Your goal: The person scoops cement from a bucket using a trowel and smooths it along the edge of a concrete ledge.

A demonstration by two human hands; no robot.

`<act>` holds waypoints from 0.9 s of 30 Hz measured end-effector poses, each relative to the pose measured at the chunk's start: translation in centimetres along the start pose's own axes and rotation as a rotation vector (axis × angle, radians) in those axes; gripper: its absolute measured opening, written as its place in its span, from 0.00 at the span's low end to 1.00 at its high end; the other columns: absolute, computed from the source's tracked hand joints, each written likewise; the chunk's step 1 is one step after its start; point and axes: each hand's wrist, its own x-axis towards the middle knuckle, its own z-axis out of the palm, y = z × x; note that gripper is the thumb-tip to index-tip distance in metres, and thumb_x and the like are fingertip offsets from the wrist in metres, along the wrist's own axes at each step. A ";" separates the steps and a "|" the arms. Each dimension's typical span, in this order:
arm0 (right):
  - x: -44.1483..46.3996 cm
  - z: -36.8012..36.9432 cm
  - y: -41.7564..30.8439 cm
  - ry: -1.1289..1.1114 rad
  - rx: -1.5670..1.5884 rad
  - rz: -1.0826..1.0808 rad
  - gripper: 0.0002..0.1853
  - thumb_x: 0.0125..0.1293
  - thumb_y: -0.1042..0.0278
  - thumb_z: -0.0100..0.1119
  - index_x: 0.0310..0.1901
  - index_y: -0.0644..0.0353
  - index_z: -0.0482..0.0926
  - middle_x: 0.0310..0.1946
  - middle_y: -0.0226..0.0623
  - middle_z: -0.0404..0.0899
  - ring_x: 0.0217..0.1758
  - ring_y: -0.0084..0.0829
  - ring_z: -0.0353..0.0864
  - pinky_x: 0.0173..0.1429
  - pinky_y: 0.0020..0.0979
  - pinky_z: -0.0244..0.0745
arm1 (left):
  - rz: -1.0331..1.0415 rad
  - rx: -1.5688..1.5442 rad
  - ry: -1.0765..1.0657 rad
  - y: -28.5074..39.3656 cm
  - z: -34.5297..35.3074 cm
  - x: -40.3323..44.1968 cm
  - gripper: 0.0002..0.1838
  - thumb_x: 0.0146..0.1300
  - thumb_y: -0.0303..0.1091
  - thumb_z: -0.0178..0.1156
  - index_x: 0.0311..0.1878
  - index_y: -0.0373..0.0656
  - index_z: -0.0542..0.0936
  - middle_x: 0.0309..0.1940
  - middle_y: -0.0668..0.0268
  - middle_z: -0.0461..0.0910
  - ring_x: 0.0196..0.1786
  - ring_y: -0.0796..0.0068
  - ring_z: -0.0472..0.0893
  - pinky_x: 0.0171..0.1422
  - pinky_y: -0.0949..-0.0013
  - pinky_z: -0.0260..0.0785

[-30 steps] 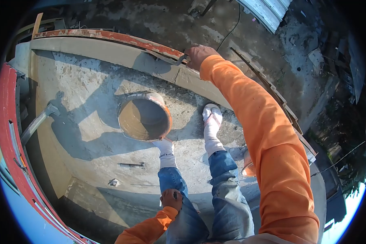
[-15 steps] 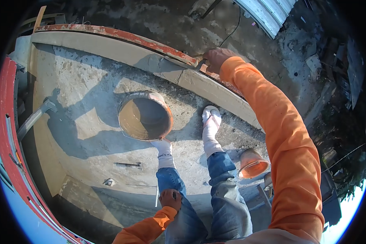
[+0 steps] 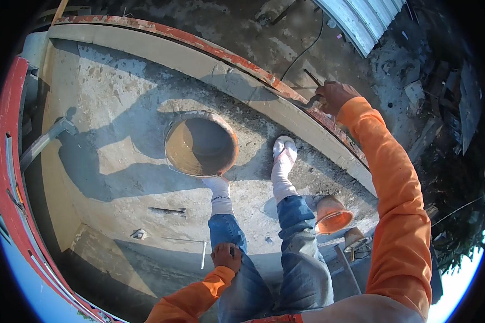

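Observation:
My right hand (image 3: 337, 98) is closed around a small trowel-like tool (image 3: 311, 102), whose blade is at the top of the low wall (image 3: 199, 62), beside the red-painted strip (image 3: 221, 52). The hand partly hides the tool. Curled on my left knee, my left hand (image 3: 227, 257) has a small dark thing at its fingers, too small to name. A large bucket (image 3: 229, 141) with grey-brown contents stands in front of my feet, its near rim by my left foot.
An orange bucket (image 3: 333, 215) lies tilted right of my legs, near a small pail (image 3: 354, 238). A wooden piece (image 3: 48, 141) leans at the left, near a red beam (image 3: 6, 118). Corrugated metal (image 3: 364, 21) shows at the top right.
My right hand has moved right and down along the wall top with the tool. My left hand has stayed on the knee. The orange bucket and small pail have come into fuller view.

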 end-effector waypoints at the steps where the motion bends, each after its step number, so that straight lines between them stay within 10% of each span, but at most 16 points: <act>1: -1.6 -0.3 -0.2 -0.024 0.005 0.035 0.22 0.49 0.66 0.65 0.49 0.57 0.79 0.45 0.43 0.78 0.51 0.46 0.77 0.53 0.42 0.72 | -0.005 -0.007 0.001 -0.2 -0.1 0.0 0.11 0.55 0.42 0.57 0.37 0.49 0.80 0.43 0.67 0.79 0.56 0.60 0.70 0.60 0.53 0.58; 9: -7.6 7.2 -9.5 0.031 0.724 -0.160 0.23 0.57 0.55 0.63 0.51 0.60 0.77 0.41 0.53 0.80 0.47 0.49 0.79 0.52 0.41 0.73 | 0.059 -0.057 0.019 -2.5 -2.7 0.3 0.10 0.56 0.42 0.57 0.37 0.48 0.79 0.42 0.67 0.80 0.55 0.61 0.72 0.59 0.54 0.59; 17: 0.6 15.5 -27.5 -0.013 0.441 0.210 0.17 0.65 0.56 0.54 0.46 0.62 0.77 0.45 0.50 0.79 0.50 0.48 0.79 0.53 0.45 0.74 | 0.266 0.006 0.119 -6.3 -5.4 0.9 0.08 0.56 0.36 0.59 0.37 0.46 0.77 0.39 0.64 0.79 0.47 0.58 0.77 0.53 0.58 0.66; 27: 6.0 18.8 -27.5 -0.159 0.322 -0.050 0.24 0.53 0.50 0.64 0.48 0.55 0.81 0.46 0.44 0.81 0.52 0.39 0.80 0.56 0.36 0.76 | 0.317 -0.113 0.122 -8.7 -6.8 1.3 0.08 0.56 0.34 0.60 0.39 0.44 0.76 0.39 0.61 0.79 0.46 0.57 0.77 0.52 0.58 0.67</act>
